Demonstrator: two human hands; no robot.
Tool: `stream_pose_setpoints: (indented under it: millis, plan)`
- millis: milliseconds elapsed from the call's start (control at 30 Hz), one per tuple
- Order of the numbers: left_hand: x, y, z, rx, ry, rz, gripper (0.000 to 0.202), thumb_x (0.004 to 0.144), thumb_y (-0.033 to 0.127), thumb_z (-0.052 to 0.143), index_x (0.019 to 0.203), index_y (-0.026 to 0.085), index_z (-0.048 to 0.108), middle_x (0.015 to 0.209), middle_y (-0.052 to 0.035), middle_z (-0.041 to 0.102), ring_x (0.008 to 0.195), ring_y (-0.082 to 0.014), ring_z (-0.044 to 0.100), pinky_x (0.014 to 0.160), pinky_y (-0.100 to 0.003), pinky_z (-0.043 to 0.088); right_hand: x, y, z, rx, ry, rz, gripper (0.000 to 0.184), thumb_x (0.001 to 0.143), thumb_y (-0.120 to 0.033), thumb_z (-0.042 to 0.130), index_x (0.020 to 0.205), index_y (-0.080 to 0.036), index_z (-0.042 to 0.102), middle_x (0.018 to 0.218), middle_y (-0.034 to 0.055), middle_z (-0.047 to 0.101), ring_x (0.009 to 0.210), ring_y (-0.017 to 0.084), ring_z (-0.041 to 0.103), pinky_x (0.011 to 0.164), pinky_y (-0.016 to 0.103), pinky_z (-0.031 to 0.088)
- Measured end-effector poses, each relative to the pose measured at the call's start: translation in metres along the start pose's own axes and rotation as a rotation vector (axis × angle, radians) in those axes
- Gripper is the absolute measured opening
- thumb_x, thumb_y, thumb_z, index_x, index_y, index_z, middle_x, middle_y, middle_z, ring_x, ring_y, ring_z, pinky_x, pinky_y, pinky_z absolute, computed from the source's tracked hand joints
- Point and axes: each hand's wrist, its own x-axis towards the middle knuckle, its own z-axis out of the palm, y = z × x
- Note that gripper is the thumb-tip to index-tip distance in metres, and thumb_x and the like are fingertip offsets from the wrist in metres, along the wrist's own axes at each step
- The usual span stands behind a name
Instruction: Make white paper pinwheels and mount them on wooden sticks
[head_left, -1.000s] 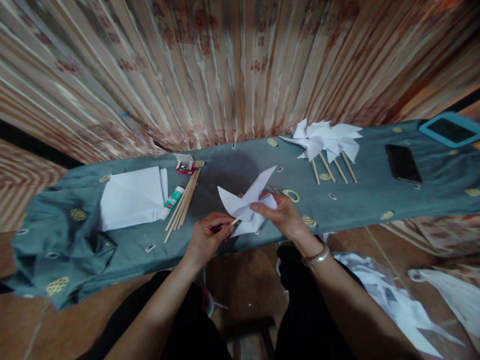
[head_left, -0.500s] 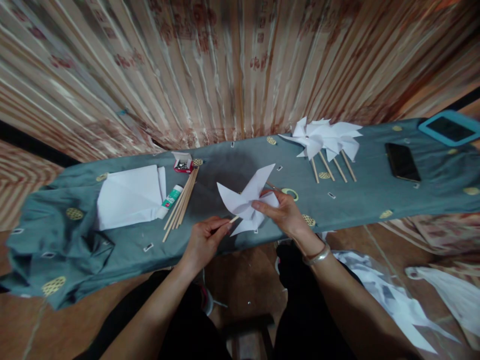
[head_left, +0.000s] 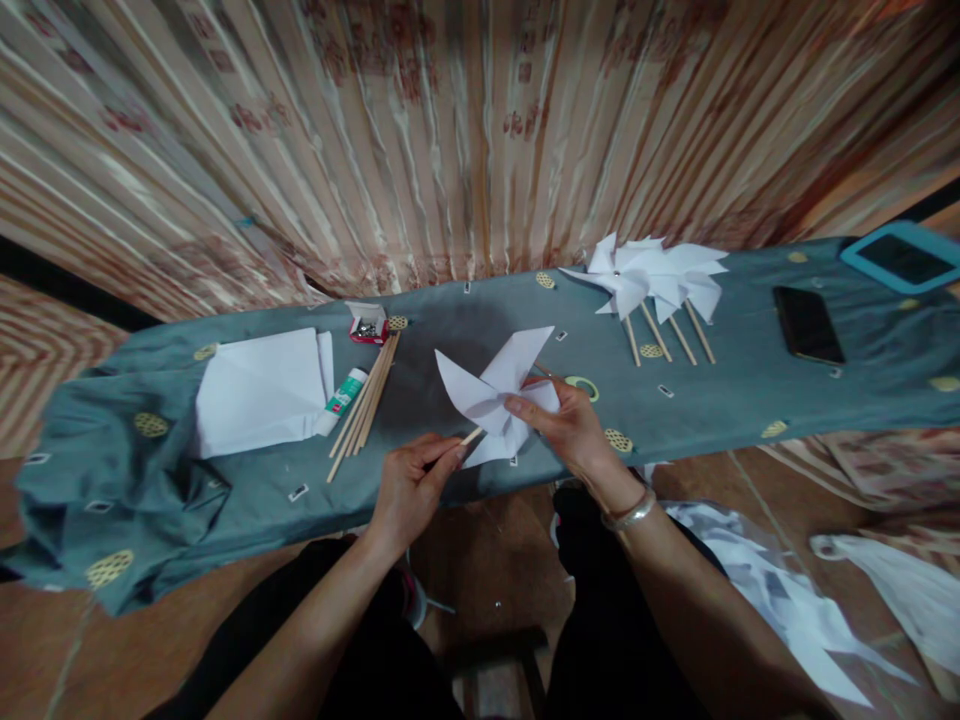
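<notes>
Between my hands is a white paper pinwheel (head_left: 495,385), its blades spread over the near half of the table. My left hand (head_left: 420,485) pinches a thin wooden stick (head_left: 472,436) whose far end runs behind the paper. My right hand (head_left: 566,420) grips the pinwheel near its centre, thumb on the front and the other fingers behind, mostly hidden. Just beyond that hand lies a pair of scissors with a pale green handle (head_left: 583,388), partly covered. Whether a pin sits at the pinwheel's centre I cannot tell, since the thumb covers it.
On the left lie stacked white paper (head_left: 259,390), a glue stick (head_left: 343,400), several wooden sticks (head_left: 367,400) and an open box of small metal pins (head_left: 367,325). Several pinwheels (head_left: 649,280), a phone (head_left: 808,325) and a blue-framed device (head_left: 904,255) rest on the right. Paper scraps (head_left: 772,590) lie below.
Almost nothing differs. Both hands keep the same hold on the stick and pinwheel, and the whole view has shifted by a few pixels.
</notes>
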Motion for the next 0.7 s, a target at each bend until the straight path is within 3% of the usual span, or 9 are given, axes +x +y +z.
stream_pose_setpoints:
  millis: [700]
  plan:
    - [-0.0013, -0.0006, 0.0021, -0.033, 0.039, -0.034, 0.025, 0.085, 0.032, 0.060, 0.071, 0.018, 0.074, 0.063, 0.0001, 0.061, 0.059, -0.0120, 0.052, 0.059, -0.023, 0.039, -0.0005, -0.0067, 0.0084, 0.021, -0.009, -0.034, 0.038, 0.056, -0.049, 0.085, 0.069, -0.019, 0.067, 0.063, -0.0016, 0.064, 0.054, 0.012, 0.051, 0.052, 0.028, 0.041]
